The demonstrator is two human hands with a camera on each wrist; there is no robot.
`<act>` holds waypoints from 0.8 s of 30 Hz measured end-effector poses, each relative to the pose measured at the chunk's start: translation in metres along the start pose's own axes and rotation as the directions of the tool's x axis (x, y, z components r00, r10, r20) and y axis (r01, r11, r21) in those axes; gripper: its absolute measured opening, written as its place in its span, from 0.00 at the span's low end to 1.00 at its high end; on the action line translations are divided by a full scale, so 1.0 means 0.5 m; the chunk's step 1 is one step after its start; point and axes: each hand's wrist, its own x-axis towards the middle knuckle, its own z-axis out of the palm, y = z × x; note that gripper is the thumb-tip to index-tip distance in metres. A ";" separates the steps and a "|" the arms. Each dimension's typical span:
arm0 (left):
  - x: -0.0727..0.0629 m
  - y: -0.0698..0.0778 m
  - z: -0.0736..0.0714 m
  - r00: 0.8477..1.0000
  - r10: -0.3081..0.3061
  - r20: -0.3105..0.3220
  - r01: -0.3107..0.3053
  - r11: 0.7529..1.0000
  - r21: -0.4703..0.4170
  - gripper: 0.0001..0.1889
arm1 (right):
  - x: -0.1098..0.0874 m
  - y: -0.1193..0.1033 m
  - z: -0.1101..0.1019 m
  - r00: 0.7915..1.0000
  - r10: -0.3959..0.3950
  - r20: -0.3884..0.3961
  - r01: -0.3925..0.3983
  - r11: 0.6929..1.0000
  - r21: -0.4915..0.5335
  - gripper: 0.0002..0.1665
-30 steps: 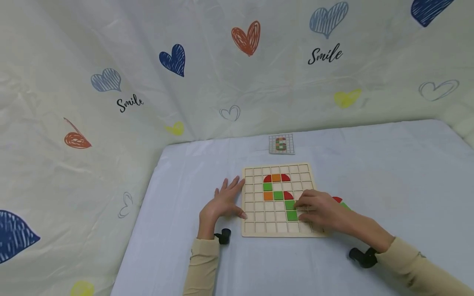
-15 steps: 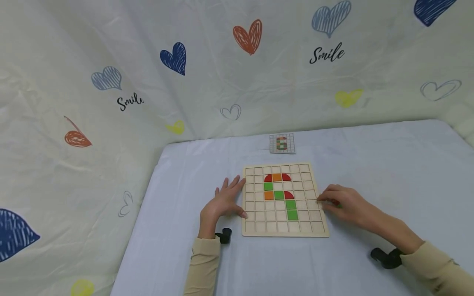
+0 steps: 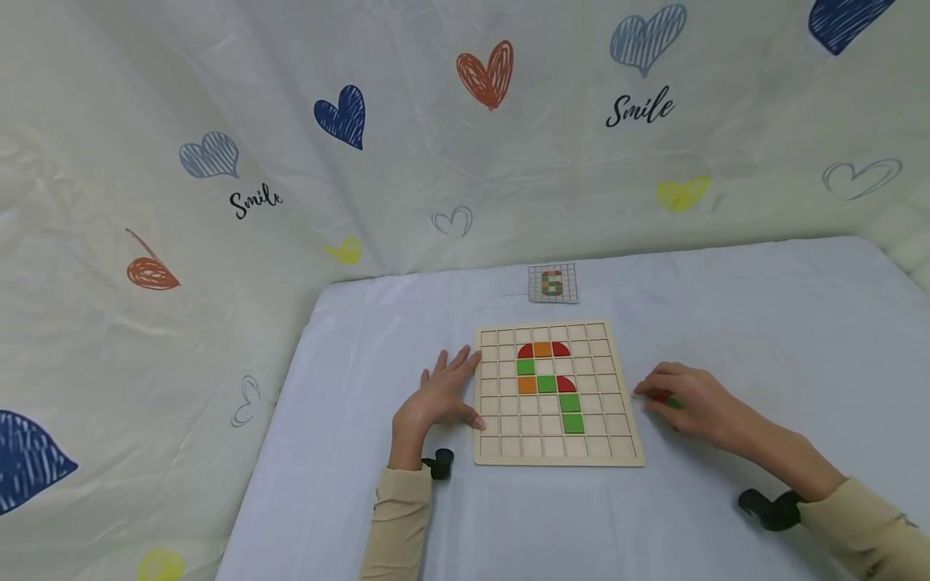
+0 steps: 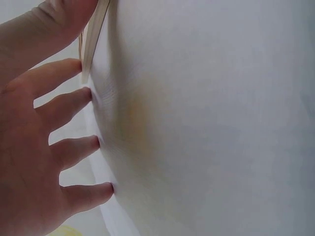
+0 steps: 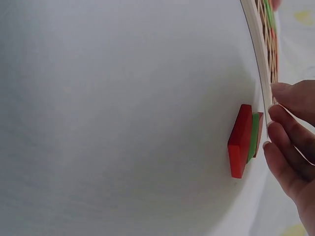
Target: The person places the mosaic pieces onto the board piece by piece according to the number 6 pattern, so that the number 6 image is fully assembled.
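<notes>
A pale wooden grid board (image 3: 501, 445) lies on the white cloth, holding red quarter-round tiles, orange squares and green squares (image 3: 573, 424) in a bent pattern. At its left edge rests my left hand (image 3: 438, 399), fingers spread, with fingertips on the cloth and at the rim in the left wrist view. Off the board's right side is my right hand (image 3: 686, 397), over loose tiles it partly covers. In the right wrist view a red tile (image 5: 239, 142), a green tile (image 5: 253, 136) and another reddish tile lie beside the bent fingers (image 5: 290, 142), and nothing shows between fingers and thumb.
A small pattern card (image 3: 553, 283) with a coloured grid figure lies behind the board. The white cloth (image 3: 349, 363) covers the table up to a backdrop (image 3: 407, 161) printed with hearts. Black wrist cameras (image 3: 439, 464) sit on both wrists.
My right hand has left the lower green tile on the board and moved right to the loose tiles, shifting slightly further right lately. The left hand stays at the board's edge.
</notes>
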 end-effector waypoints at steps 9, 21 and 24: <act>0.002 0.000 0.001 1.000 -0.004 0.002 0.004 1.000 0.014 0.62 | -0.005 0.008 -0.004 1.000 0.028 0.011 -0.028 1.000 0.001 0.14; 0.003 -0.004 0.003 1.000 -0.003 0.006 0.003 1.000 0.007 0.62 | 0.002 0.003 0.010 0.996 -0.061 -0.059 0.065 0.995 0.070 0.18; 0.002 -0.002 0.001 1.000 0.000 0.007 0.000 1.000 0.007 0.62 | 0.010 -0.005 0.017 0.994 -0.086 -0.060 0.092 0.991 0.101 0.19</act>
